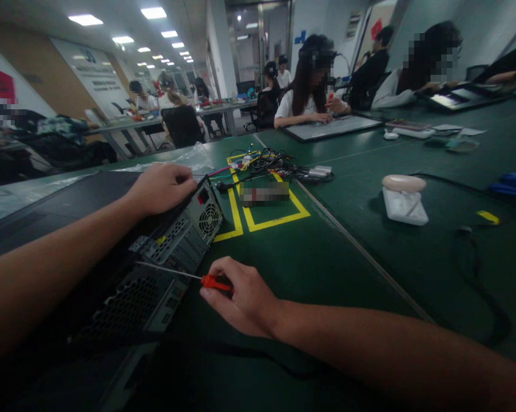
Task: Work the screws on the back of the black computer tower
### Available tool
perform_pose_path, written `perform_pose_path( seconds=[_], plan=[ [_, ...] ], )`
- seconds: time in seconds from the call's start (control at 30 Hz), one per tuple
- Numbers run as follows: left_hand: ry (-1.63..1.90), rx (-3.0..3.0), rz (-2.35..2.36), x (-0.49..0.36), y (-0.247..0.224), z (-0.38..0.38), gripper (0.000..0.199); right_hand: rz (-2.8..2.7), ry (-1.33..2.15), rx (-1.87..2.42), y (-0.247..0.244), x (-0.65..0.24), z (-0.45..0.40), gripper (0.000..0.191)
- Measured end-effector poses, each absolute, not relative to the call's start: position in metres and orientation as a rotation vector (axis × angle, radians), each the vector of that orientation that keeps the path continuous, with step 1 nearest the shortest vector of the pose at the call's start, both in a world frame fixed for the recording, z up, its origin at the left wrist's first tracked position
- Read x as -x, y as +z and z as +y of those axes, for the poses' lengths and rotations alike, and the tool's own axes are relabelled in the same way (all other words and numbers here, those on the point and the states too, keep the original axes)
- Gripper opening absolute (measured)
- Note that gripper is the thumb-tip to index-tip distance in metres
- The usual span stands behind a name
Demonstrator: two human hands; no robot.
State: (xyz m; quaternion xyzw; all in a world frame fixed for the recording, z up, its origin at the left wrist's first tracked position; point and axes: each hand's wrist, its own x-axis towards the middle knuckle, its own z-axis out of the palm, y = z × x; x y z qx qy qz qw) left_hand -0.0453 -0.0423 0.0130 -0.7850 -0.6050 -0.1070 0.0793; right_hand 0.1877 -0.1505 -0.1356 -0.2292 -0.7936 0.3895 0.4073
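Observation:
A black and grey computer case [185,234] lies at the left on the green table, its rear panel with a fan grille facing right. My left hand [161,187] rests on top of the case near the rear edge, fingers curled in; whether anything is under them is hidden. My right hand [243,294] is closed around the red handle of a screwdriver [215,282], right of the case. The thin metal shaft points left, and its tip is at the edge of the rear panel; exact contact cannot be made out.
Bundled cables [270,163] lie behind yellow tape marks [279,220] on the green table [339,257]. A white box with a beige lid [405,200] stands right. Across the table a person [312,86] works at a flat panel [333,127]; more people sit behind.

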Motion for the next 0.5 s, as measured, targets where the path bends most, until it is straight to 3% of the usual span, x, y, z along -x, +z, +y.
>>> perform_pose_path(
  seconds=[0.5],
  plan=[
    [-0.320,2.338,-1.843,0.0463,0.0125,-0.0418,0.032,-2.004,1.010,0.606,-0.1333,-0.1894,-0.1516,0.019]
  ],
)
